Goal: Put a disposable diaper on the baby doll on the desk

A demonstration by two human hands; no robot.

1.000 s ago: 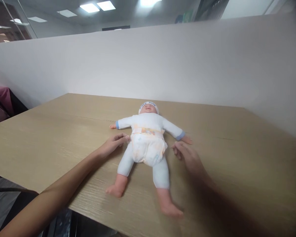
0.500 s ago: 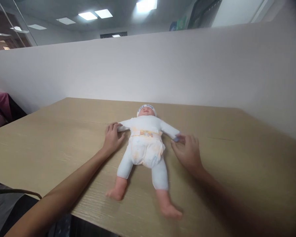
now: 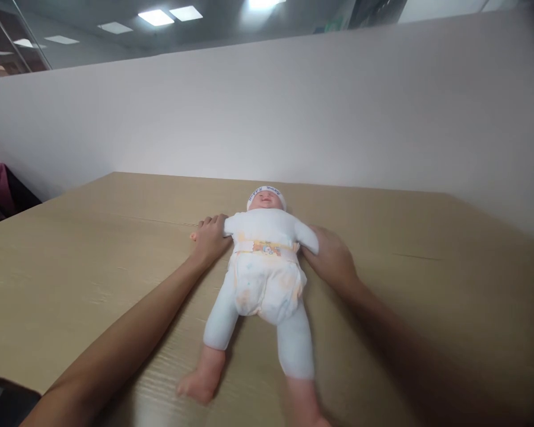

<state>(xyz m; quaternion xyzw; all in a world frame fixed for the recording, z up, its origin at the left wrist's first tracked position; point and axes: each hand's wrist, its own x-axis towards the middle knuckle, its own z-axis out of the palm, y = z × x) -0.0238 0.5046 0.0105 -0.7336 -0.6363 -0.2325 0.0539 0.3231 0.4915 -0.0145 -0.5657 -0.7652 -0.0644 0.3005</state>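
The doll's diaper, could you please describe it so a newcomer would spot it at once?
On the table in front of the pale wall lies a doll, face up. The diaper wraps its hips. Its puffy shape, pastel patches and orange strip across the waist set it apart from the plain, close-fitting clothing above and below.
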